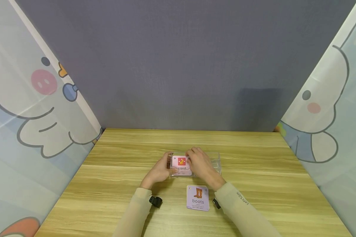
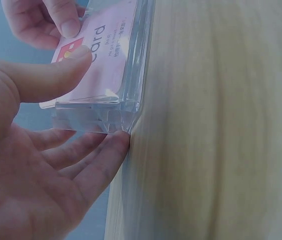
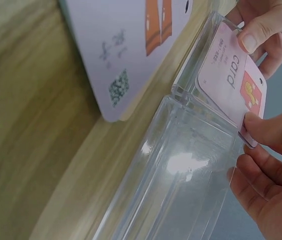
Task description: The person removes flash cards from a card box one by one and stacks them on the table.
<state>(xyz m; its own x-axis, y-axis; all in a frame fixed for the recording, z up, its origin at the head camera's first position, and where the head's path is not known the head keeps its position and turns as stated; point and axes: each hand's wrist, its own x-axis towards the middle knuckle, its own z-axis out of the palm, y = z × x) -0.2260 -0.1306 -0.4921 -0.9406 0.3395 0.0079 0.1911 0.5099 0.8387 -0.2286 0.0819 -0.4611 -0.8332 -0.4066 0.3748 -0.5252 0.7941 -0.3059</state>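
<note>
A pink card printed "card" [image 1: 181, 170] lies at the left part of a clear plastic box [image 1: 217, 161]. Its picture is a red square with a yellow figure. My left hand [image 1: 159, 170] holds the box's left end, thumb over the card and fingers against the outside of the plastic. From the other side, my right hand [image 3: 280, 175] pinches the card's picture-side edge between thumb and fingers. That edge lies over the box's rim. In the right wrist view the box's other half [image 3: 180, 175] shows bare clear plastic. Whether more cards lie under the top one is hard to tell.
A lilac card printed "boots" [image 1: 197, 199] lies on the wooden table [image 1: 106, 197], nearer to me than the box. A grey panel [image 1: 178, 65] rises behind the table. Cartoon-printed cloths [image 1: 325, 98] hang at both sides.
</note>
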